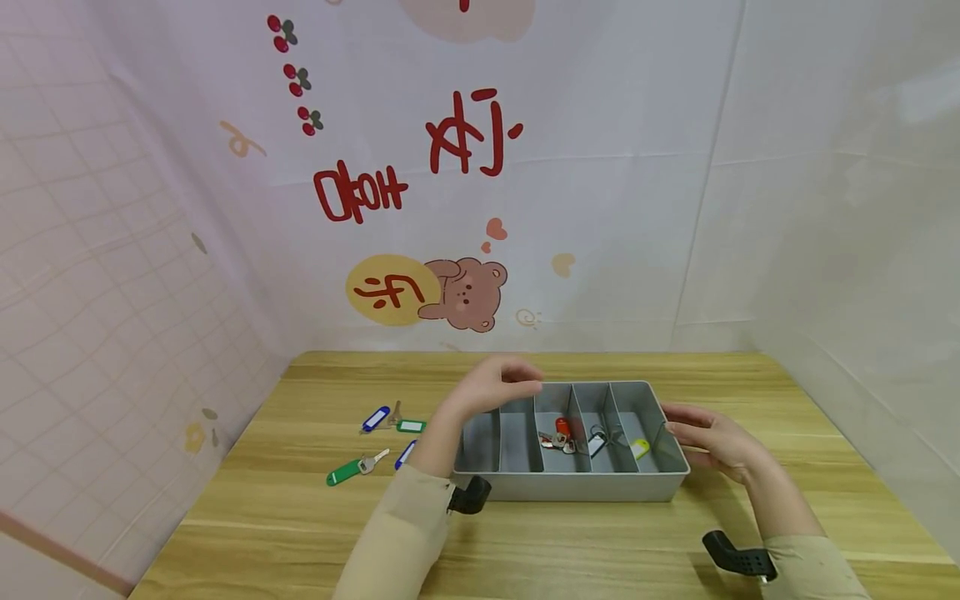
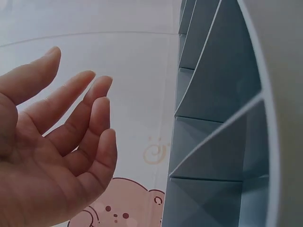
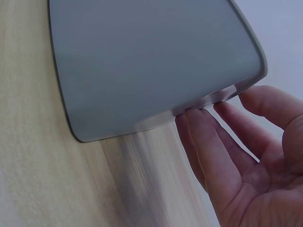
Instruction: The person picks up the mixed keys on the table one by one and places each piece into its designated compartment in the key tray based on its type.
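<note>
A grey divided box stands on the table. My left hand hovers over its back left part, fingers loosely bent and holding nothing; the left wrist view shows the hand apart from the box. At the box's right end, the fingers of my right hand touch the outer wall, nearly straight, with the thumb by the rim. Inside lie keys with a red tag in the middle compartment, a dark-edged white tag right of it, and a yellow tag in the rightmost one.
Left of the box lie a green key tag with a key, a blue tag, a smaller green tag and another blue tag, partly hidden by my left arm. A printed curtain hangs behind the table.
</note>
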Motion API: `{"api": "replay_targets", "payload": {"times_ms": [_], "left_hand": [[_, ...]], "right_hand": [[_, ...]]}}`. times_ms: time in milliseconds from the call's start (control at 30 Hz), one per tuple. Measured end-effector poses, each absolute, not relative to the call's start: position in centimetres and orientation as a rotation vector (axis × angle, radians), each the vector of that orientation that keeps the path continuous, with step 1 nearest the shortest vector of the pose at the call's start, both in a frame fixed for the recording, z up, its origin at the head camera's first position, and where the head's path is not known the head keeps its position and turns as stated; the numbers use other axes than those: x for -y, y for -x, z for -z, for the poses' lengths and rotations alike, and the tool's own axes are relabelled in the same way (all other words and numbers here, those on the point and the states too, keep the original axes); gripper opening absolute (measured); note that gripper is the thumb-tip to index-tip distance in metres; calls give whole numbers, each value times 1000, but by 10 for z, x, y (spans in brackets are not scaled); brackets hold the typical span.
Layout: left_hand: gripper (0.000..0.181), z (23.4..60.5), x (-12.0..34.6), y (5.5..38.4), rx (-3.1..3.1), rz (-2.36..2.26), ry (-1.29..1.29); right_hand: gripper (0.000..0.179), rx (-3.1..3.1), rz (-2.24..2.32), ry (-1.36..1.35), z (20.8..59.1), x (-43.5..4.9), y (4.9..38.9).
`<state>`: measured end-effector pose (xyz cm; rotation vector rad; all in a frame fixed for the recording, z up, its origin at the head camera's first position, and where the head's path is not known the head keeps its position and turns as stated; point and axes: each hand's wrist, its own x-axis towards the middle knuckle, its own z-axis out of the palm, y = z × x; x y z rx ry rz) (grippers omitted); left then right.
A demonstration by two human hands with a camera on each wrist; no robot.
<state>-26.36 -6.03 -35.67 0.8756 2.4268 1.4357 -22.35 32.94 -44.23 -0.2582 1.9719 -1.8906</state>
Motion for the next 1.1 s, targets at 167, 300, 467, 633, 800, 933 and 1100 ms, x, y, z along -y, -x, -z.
{"api": "replay_targets", "payload": {"times_ms": [167, 300, 467, 633, 800, 933, 1100], "left_hand": [[27, 359, 67, 260, -2419, -1475, -883], [28, 361, 73, 258, -2435, -1488, -868], [28, 365, 80, 255, -2459, -1519, -852], [30, 368, 88, 253, -2462, -1561, -848], [31, 368, 97, 251, -2450, -1625, -845], [31, 368, 104, 251, -2455, -1669, -872], [32, 368, 114, 250, -2468, -1686, -877]], "right_hand": [[51, -1973, 1895, 255, 442, -330, 223], [48, -1961, 1903, 258, 443, -331, 223], [45, -1940, 1918, 263, 444, -331, 224], [45, -1930, 1926, 266, 443, -331, 224], [45, -1935, 1921, 275, 443, -330, 224], [46, -1948, 1915, 267, 443, -330, 223], [48, -1954, 1910, 264, 442, -329, 222]]}}
